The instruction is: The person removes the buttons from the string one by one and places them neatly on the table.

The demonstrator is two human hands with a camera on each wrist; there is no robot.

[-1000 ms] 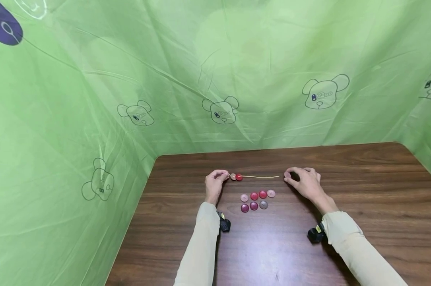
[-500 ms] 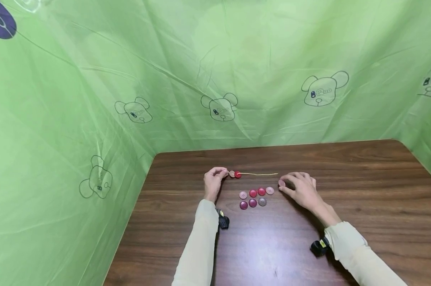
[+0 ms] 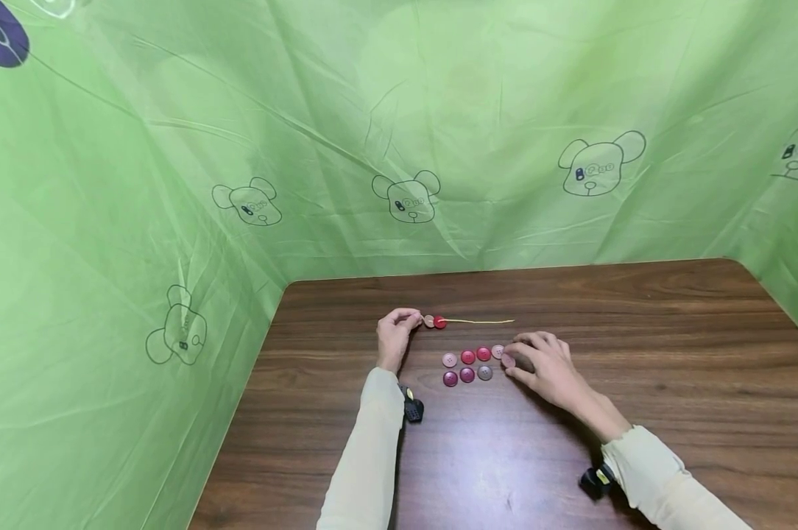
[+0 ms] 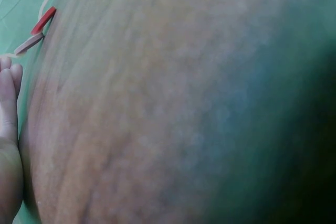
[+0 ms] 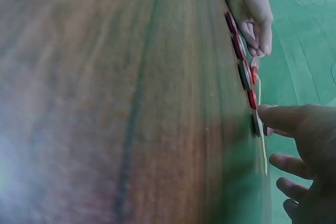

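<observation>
In the head view my left hand (image 3: 394, 338) pinches the left end of a pale yellow string (image 3: 478, 322). A beige button (image 3: 428, 321) and a red button (image 3: 440, 322) are threaded on it, close to the fingertips. The string's free end stretches to the right over the wood. My right hand (image 3: 550, 366) holds a mauve button (image 3: 508, 361) between thumb and index finger, low at the table, against the right end of the upper button row. In the right wrist view the thumb partly hides that button.
Two short rows of loose buttons lie below the string: pink (image 3: 449, 360), red (image 3: 467, 357), red (image 3: 483, 354) and light pink (image 3: 498, 352) above; several purple and grey buttons (image 3: 484, 373) beneath. A green cloth (image 3: 492, 147) hangs behind the brown table (image 3: 690, 331).
From beyond the string's free end, my right hand has moved left and nearer with the mauve button, down to the upper row. My left hand has stayed on the string.
</observation>
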